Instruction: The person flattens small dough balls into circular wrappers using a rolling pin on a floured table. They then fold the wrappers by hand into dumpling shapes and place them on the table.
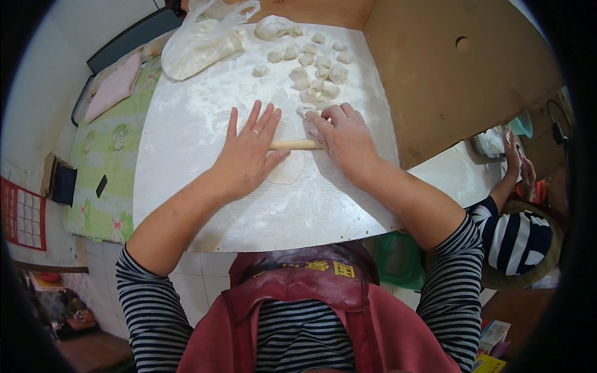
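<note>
My left hand (247,154) lies palm down with its fingers spread, over the left end of a thin wooden rolling pin (298,144). At the pin's right end is my right hand (347,140), its fingers bent; its fingertips are near a small dough piece (305,111), and whether they touch it is unclear. A flattened round of dough (287,170) lies under and just below the pin, partly hidden by my left hand. Beyond my hands, several small dough pieces (322,61) are scattered on the floured white board (200,135). A larger dough lump (276,28) sits at the far edge.
A plastic bag of flour (200,49) stands at the board's far left. A tall cardboard sheet (447,79) borders the right side. Past it, a person in a striped top (517,238) works at another surface. A bed with a green cover (109,158) is at left; a green plastic stool (399,261) stands below.
</note>
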{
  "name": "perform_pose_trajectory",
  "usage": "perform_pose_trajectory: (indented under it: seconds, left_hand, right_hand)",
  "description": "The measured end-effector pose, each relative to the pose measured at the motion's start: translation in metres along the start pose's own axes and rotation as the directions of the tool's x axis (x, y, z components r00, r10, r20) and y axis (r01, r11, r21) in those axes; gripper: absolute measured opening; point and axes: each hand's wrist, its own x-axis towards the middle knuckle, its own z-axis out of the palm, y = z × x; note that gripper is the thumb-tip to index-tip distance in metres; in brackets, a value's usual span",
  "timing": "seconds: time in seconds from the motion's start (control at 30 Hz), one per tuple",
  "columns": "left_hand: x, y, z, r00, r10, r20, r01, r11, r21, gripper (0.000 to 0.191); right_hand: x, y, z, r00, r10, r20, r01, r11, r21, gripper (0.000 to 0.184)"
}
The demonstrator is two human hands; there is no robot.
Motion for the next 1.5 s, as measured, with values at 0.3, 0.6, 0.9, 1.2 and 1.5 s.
perform_pose_trajectory:
  seconds: [0.3, 0.6, 0.9, 1.2, 1.5]
  left_hand:
    - [0.018, -0.019, -0.013, 0.975, 0.189, -0.120, -0.211, 0.954, -0.212, 0.065]
    - [-0.069, 0.055, -0.007, 0.988, -0.142, 0.060, 0.145, 0.988, -0.049, 0.083]
    - [-0.057, 0.039, -0.012, 0.999, 0.037, 0.016, -0.036, 0.998, -0.052, 0.085]
    - [0.020, -0.003, 0.005, 0.999, -0.031, -0.034, 0.031, 0.999, -0.011, 0.069]
    - [0.011, -0.014, -0.015, 0.965, 0.247, 0.084, -0.230, 0.957, -0.174, 0.062]
  right_hand:
    - [-0.005, 0.005, -0.004, 0.997, 0.038, 0.063, -0.040, 0.998, 0.040, 0.015]
    - [-0.034, -0.022, -0.023, 0.995, 0.083, 0.051, -0.092, 0.973, 0.212, 0.016]
    - [-0.043, -0.028, -0.027, 0.992, -0.053, 0.116, 0.044, 0.996, 0.073, 0.033]
    - [-0.017, 0.003, -0.003, 0.999, -0.010, 0.031, 0.007, 0.995, 0.098, 0.027]
    - [-0.023, 0.014, -0.006, 0.971, 0.234, -0.054, -0.219, 0.954, 0.204, 0.010]
